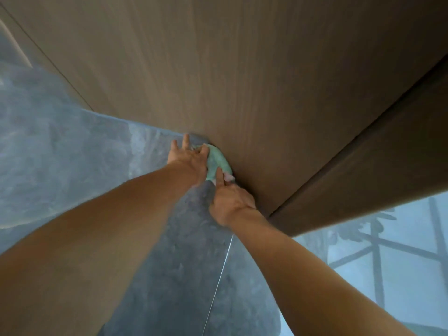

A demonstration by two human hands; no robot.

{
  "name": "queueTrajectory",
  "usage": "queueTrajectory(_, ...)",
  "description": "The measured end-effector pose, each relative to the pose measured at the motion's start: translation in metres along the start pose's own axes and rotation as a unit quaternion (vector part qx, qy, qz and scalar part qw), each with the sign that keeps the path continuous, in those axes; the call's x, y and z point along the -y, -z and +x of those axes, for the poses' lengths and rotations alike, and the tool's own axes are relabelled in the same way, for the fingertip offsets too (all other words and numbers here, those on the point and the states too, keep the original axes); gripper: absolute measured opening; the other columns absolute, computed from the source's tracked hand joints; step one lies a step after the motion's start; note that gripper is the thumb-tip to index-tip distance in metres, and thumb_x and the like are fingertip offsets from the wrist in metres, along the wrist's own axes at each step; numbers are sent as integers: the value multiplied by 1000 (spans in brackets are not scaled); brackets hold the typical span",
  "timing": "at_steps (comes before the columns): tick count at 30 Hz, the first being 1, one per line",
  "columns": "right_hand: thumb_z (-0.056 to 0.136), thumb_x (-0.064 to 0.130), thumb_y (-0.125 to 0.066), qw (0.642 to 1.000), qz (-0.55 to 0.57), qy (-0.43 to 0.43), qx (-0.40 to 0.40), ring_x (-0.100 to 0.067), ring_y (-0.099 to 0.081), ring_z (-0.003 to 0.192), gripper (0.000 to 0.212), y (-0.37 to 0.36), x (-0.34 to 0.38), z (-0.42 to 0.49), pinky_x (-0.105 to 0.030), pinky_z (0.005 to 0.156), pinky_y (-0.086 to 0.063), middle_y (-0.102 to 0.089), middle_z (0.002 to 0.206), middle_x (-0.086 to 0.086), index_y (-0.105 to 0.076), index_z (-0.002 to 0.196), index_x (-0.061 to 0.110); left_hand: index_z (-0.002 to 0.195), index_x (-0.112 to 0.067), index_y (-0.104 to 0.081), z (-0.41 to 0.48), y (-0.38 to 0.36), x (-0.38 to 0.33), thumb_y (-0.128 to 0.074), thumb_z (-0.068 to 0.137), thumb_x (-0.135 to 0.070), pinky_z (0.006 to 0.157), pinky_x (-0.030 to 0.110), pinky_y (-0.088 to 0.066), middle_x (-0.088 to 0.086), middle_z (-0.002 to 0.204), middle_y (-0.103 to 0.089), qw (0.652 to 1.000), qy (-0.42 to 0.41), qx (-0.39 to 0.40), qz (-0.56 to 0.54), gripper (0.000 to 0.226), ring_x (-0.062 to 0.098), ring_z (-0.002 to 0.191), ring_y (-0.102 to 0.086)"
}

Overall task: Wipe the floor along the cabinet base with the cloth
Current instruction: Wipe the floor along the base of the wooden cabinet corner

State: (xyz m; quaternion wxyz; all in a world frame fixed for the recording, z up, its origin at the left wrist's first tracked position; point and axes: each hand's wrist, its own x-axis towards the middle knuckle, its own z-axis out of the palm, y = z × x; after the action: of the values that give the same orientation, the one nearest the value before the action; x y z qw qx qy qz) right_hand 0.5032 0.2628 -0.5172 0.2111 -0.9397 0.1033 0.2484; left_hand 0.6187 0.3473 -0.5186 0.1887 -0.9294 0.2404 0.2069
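Both hands press the cloth (217,163) into the floor–cabinet (242,81) seam: left hand (188,157) spread flat, right hand (231,202) pinching its edge.

Home: wood cabinet (242,81), marble floor (60,154)

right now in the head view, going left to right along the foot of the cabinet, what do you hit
bare grey floor → left hand, fingers spread → green cloth pressed against the cabinet → vertical seam between cabinet panels → glossy floor with window reflection
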Motion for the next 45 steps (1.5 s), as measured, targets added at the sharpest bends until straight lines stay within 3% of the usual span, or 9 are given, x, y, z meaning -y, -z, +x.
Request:
queueTrajectory(7, 95, 31, -44, 998, -48, -18, -40, -31, -47, 131, 66, 17, 17, 29, -40, 101, -41, -42, 150, -10, -17, 152, 12, 152, -17, -5, 17, -6, 2, -41, 94, -32, 116, 58, -8, 5, 160, -23, 999, 11, -33, -1, 70, 38, 148, 5)
queueTrajectory(13, 96, 35, -42, 997, -64, -20, -23, -28, -41, 136, 68, 10, 10, 14, -40, 104, -37, -27, 158, -6, -12, 153, 12, 152, -17, -6, -3, -13, -7, -46, 93, -39, 115, 56, -12, 4, 164, -7, 999, -16, -43, -21, 73, 40, 147, 3)
queueTrajectory(17, 94, 35, -44, 998, -48, -30, -13, -30, -43, 133, 63, 5, -9, -28, -40, 99, -41, -35, 153, -11, -23, 148, 11, 143, -21, -27, -37, -21, -29, -42, 90, -42, 106, 52, -23, 13, 157, -26, 995, -78, -56, -11, 59, 44, 140, -15)
queueTrajectory(20, 93, 31, -46, 999, -31, -27, 12, -35, -51, 126, 66, -8, -36, -77, -40, 96, -44, -39, 150, -13, -18, 151, 15, 132, -24, -39, -69, -31, -51, -37, 88, -46, 98, 49, -28, 12, 148, -38, 990, -121, -70, -34, 49, 42, 125, -29)
queueTrajectory(27, 89, 23, -49, 995, 47, -86, 17, -37, -55, 119, 70, -43, -86, -169, -44, 89, -46, -53, 137, -11, -14, 150, 16, 119, -26, -45, -123, -49, -109, -40, 84, -52, 89, 44, -30, 9, 152, -35, 985, -162, -49, -38, 44, 37, 118, -35)
queueTrajectory(32, 88, 21, -48, 982, 159, -98, -15, -38, -55, 117, 49, -55, -118, -215, -42, 92, -47, -56, 133, -15, -36, 136, 17, 112, -28, -45, -155, -51, -145, -40, 82, -61, 91, 45, -31, 13, 149, -37, 979, -196, -52, -22, 45, 37, 118, -35)
queueTrajectory(36, 86, 19, -50, 980, 166, -84, -76, -40, -48, 124, 72, -64, -125, -232, -44, 94, -47, -33, 154, -11, -18, 150, 20, 119, -29, -46, -180, -55, -175, -47, 72, -76, 93, 44, -33, 17, 135, -40, 981, -174, -64, -52, 67, 36, 116, -37)
queueTrajectory(41, 78, 22, -59, 962, 101, -129, -220, -37, -6, 146, 91, -72, -125, -229, -46, 109, -30, 1, 162, -17, -9, 153, 19, 144, -31, -25, -198, -61, -198, -50, 67, -57, 85, 40, -33, 10, 126, -34, 979, -185, -43, -71, 84, 33, 105, -37)
queueTrajectory(45, 90, 22, -48, 985, 51, -115, -118, -35, 11, 148, 79, -68, -142, -201, -50, 120, -6, 10, 163, -11, -1, 154, 22, 147, -37, -19, -192, -62, -204, -51, 73, -58, 89, 42, -36, 8, 127, -35, 978, -178, -74, -77, 84, 32, 107, -41)
